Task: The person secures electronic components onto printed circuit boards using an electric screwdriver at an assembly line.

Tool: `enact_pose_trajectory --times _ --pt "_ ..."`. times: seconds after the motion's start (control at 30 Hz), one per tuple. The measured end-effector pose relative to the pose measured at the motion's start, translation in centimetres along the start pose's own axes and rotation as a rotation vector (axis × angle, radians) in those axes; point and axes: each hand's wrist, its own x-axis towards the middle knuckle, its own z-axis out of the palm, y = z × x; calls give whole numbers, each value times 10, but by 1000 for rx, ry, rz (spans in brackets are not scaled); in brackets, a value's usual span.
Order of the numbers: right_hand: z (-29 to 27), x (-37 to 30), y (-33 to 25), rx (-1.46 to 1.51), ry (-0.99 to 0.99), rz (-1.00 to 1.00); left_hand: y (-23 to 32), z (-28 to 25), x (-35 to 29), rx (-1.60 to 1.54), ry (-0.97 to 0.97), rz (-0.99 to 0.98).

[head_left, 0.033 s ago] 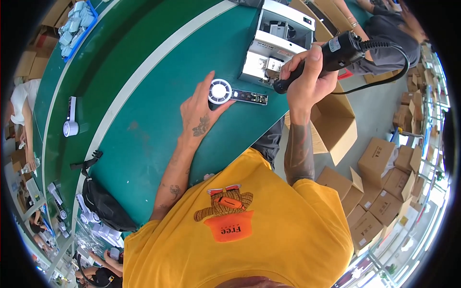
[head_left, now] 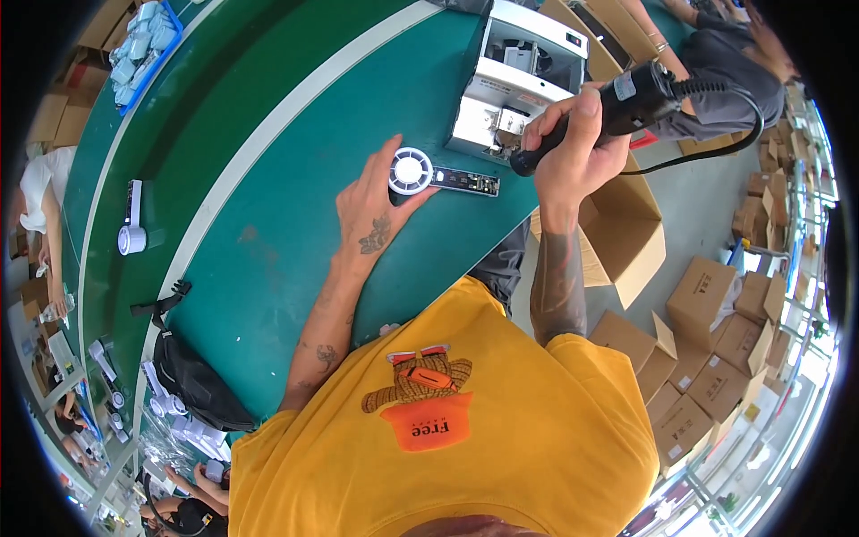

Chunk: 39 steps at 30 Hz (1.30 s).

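Note:
On the green table (head_left: 295, 179), my left hand (head_left: 362, 210) grips the round white head of a handheld fan (head_left: 411, 171) between thumb and fingers. The fan lies flat, its handle pointing right with a bare circuit board showing. My right hand (head_left: 577, 148) is wrapped round a black electric screwdriver (head_left: 631, 97), held slanting with its nose down to the left. That nose is close to the front of a white screw feeder (head_left: 528, 76); whether they touch I cannot tell. A black cable (head_left: 707, 159) loops from the tool's rear end.
A black bag (head_left: 192, 380) lies at the table's left edge. Beyond a pale rail, another fan (head_left: 131, 233) rests on the green belt, and a blue tray (head_left: 165, 54) holds pale blue parts. Open cartons (head_left: 626, 228) stand at right. Co-workers are at far right and left.

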Motion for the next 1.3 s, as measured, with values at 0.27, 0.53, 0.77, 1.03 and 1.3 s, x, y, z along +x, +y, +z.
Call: enact_pose_trajectory --times 0.27,0.53,0.77,1.03,1.3 --pt "0 -16 -3 37 40 -60 -2 -1 -1 -34 3 -21" --pt "8 15 -42 135 -40 -137 2 -6 -3 -13 -43 -24" --pt "33 20 -30 139 -6 -65 0 -5 -3 -18 -29 -12" --pt "64 -4 -19 206 -131 29 1 -7 -1 -7 -5 12" --pt "67 -6 -4 239 -169 53 0 -6 -3 -33 -27 -4"
